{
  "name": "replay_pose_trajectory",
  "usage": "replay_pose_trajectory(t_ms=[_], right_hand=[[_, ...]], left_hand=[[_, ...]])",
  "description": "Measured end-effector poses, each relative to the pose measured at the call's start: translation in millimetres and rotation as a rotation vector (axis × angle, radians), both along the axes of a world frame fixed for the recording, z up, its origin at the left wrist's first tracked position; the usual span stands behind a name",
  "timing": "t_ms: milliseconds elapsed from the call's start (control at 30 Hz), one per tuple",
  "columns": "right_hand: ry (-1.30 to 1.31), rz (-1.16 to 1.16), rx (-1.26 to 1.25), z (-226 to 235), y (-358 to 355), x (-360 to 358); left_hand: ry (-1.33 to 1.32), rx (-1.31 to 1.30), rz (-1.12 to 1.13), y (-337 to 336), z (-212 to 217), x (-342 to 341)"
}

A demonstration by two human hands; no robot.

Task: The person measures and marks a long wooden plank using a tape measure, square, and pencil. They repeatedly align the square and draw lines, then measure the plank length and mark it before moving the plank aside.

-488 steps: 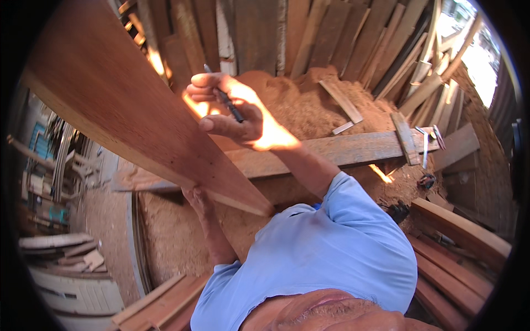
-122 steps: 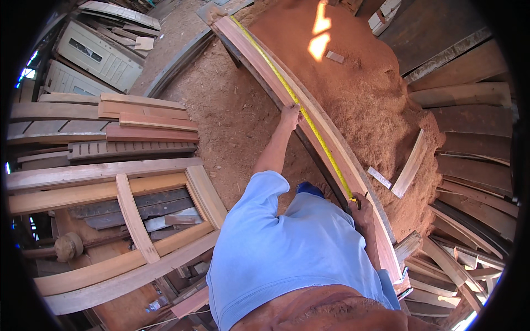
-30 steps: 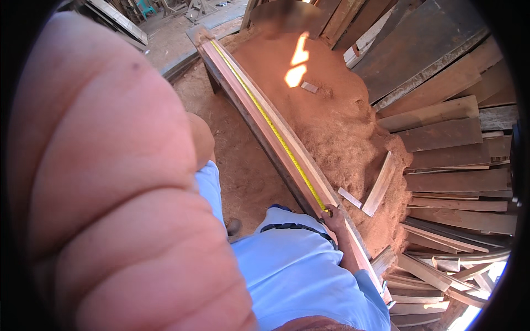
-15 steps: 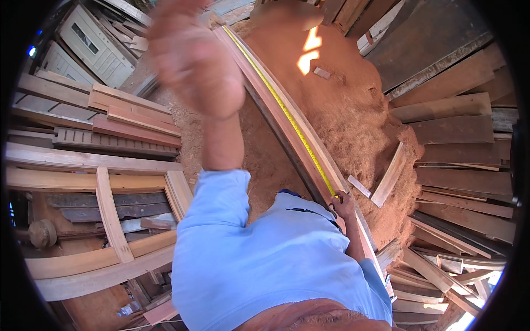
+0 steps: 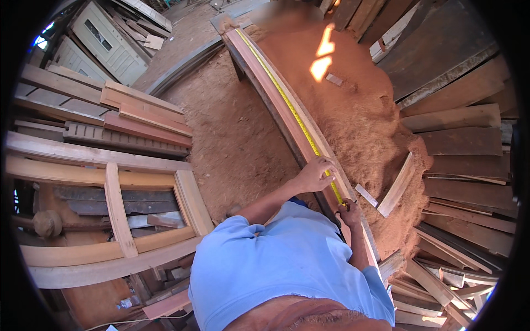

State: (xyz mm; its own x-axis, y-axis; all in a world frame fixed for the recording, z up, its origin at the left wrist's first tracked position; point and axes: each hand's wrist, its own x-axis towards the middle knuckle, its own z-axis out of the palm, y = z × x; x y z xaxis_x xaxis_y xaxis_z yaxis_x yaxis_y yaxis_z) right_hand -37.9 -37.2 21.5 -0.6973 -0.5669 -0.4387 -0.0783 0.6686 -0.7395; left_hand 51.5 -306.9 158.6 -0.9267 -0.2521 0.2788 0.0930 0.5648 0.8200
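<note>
A yellow tape measure blade [image 5: 295, 117] runs along a long reddish wooden plank [image 5: 276, 94], which lies beside a paler strip of wood [image 5: 309, 124]. Near my body, my right hand [image 5: 349, 212] is closed around the tape's near end; the case is mostly hidden in the fingers. My left hand [image 5: 316, 174] reaches across to the plank a little farther along. Its fingers and thumb curl together over the yellow blade, and part of the blade is hidden under them. At the plank's far end a co-worker's hand [image 5: 226, 24] shows small beside the tape.
A large sawdust heap [image 5: 353, 121] lies right of the plank, with an offcut [image 5: 396, 185] on it. Stacked boards [image 5: 461, 143] line the right side. To the left stand a wooden frame [image 5: 113, 209], piled planks [image 5: 146, 113] and a pale door [image 5: 107, 41].
My left hand has come down from high in front of me onto the tape and plank. My right hand stays at the tape's near end. The view has shifted slightly.
</note>
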Motion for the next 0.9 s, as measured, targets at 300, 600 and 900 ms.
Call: replay_pose_trajectory(t_ms=[300, 600, 900], right_hand=[[0.239, -0.041, 0.188, 21, 73, -3], [0.272, -0.408, 0.179, 35, 260, 39], [0.131, -0.536, 0.309, 41, 500, 89]], left_hand=[[-0.187, -0.137, -0.255, 64, -29, -58], [-0.264, -0.495, -0.704, 235, -82, -93], [-0.302, -0.422, -0.904, 431, -146, -79]])
